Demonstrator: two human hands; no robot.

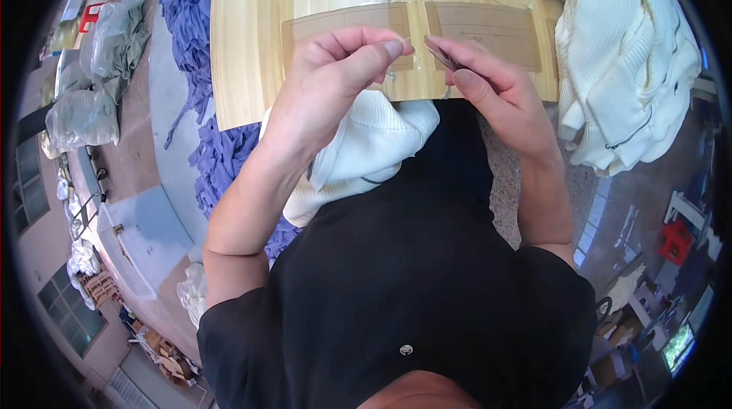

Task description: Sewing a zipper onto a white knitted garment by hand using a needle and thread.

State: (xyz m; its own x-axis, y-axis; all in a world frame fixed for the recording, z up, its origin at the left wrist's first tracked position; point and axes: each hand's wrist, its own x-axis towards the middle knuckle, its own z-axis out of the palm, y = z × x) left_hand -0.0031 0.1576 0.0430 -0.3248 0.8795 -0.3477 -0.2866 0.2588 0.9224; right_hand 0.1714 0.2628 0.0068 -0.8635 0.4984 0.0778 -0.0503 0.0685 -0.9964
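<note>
My left hand (335, 77) is raised over the near edge of the wooden table, thumb and forefinger pinched together. Whatever is between those fingertips is too fine to make out. Just to its right, my right hand (499, 93) is closed around small dark metal thread snips (444, 57), their tips pointing toward the left fingers. A white ribbed knit garment (374, 138) lies across my lap, below the left wrist and against the table edge. Part of it is hidden behind my left forearm.
Two brown cardboard pieces (488, 35) lie flat on the wooden tabletop (252, 43). A heap of white knit garments (625, 58) covers the table's right side. Purple fabric (187, 20) is piled along the left. Farther left are clear plastic bags (84, 119).
</note>
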